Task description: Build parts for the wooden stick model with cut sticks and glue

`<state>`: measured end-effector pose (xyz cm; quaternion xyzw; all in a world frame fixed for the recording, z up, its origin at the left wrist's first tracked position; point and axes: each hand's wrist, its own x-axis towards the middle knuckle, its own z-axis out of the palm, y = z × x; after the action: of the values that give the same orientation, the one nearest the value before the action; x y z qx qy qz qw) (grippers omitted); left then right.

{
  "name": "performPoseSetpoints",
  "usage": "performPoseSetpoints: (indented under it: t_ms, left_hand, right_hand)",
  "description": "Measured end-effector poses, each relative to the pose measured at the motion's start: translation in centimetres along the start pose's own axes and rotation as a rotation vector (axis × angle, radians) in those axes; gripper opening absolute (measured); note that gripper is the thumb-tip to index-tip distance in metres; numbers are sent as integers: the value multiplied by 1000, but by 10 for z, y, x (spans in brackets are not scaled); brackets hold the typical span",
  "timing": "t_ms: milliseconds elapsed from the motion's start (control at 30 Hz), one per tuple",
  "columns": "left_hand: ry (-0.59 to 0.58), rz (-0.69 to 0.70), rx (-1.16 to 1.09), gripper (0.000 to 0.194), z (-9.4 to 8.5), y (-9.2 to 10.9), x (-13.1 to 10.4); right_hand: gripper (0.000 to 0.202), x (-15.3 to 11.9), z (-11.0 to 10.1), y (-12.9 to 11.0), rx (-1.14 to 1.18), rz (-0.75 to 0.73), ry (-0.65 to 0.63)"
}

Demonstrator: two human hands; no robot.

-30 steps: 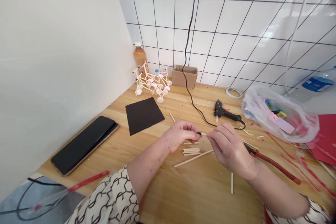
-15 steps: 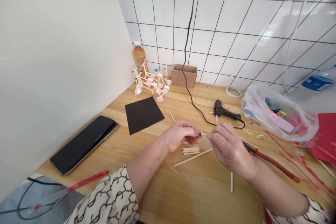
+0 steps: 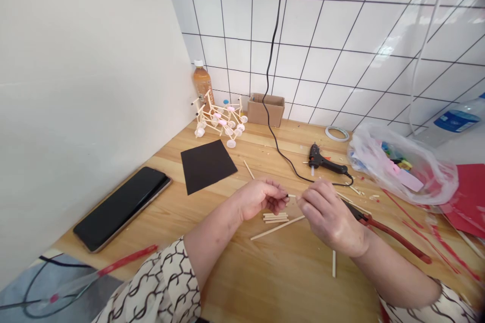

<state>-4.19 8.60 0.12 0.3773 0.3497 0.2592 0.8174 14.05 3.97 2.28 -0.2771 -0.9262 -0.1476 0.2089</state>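
My left hand [image 3: 267, 196] is closed in a pinch on a short wooden stick [image 3: 291, 196] with a dark tip at the fingers. Close to the stick's right end is my right hand [image 3: 329, 214], its fingers curled together; whatever they pinch is hidden. Under the hands lie a small pile of short wooden sticks [image 3: 275, 218] and a longer wooden stick [image 3: 276, 228] set at a slant. Beside my right hand rest pliers [image 3: 397, 234] with red-orange handles, their jaws partly covered by the hand. Another stick [image 3: 334, 264] lies below it.
A black glue gun [image 3: 326, 160] with its cord lies behind my right hand. Farther back are stick models with pale discs [image 3: 220, 120], a bottle [image 3: 202, 81] and a cardboard box [image 3: 265, 111]. A black square sheet [image 3: 207, 166], phone [image 3: 122, 208], tape roll [image 3: 337, 133] and plastic bag [image 3: 435, 181] surround the work spot.
Both hands have stayed almost in place. My right hand has shifted very slightly left, and the left fingers have spread a little below the pinch.
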Motion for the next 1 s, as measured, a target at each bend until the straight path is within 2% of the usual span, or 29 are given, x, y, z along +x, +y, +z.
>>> performPoseSetpoints:
  t_ms: [133,267,400,533,667,800,1000]
  left_hand:
    - [1,22,16,17,0,1,-2]
    - [5,71,53,38,1,3,-3]
    - [118,167,62,46,2,3,-2]
    - [178,241,48,40,1,2,0]
    - [136,327,58,24,1,2,-2]
    - [93,372,152,20,6,3,-7]
    - [197,447,380,13,14,3,-12]
  right_hand:
    - [21,-2,5,3,71,94,94]
    - [15,0,8,3,274,364,213]
    - [11,1,8,4,593,726,190]
    - [14,2,6,5,870,936,154]
    - [16,4,6,5,1036,1042,162]
    - [16,4,8,5,1086,1079,159]
    - [15,6,7,0,1111,1094,117]
